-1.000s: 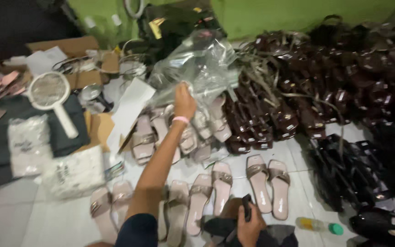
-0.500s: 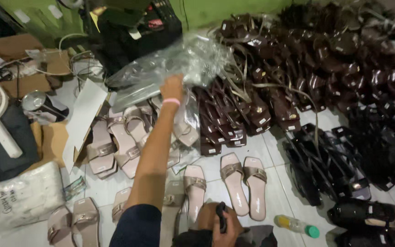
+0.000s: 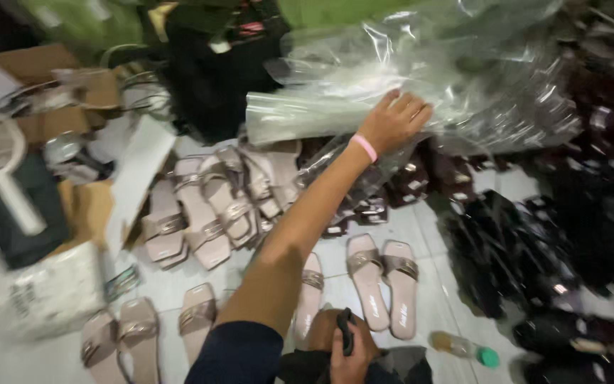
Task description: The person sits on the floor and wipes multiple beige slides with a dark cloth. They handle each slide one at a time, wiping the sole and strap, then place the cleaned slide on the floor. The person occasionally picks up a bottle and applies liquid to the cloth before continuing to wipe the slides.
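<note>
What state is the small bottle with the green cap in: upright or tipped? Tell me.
Tipped: the bottle lies on its side on the floor tiles, cap pointing right.

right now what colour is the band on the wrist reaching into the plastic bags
Pink; the wristband on the left hand shows best in the head view.

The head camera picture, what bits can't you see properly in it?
- Left hand: its fingertips sink into the clear plastic bags.
- Right hand: cut off by the bottom edge; the dark thing it grips is too blurred to name.
- Dark sandals: blurred into one mass.
- Bottle: too small and blurred to tell what is inside.
</note>
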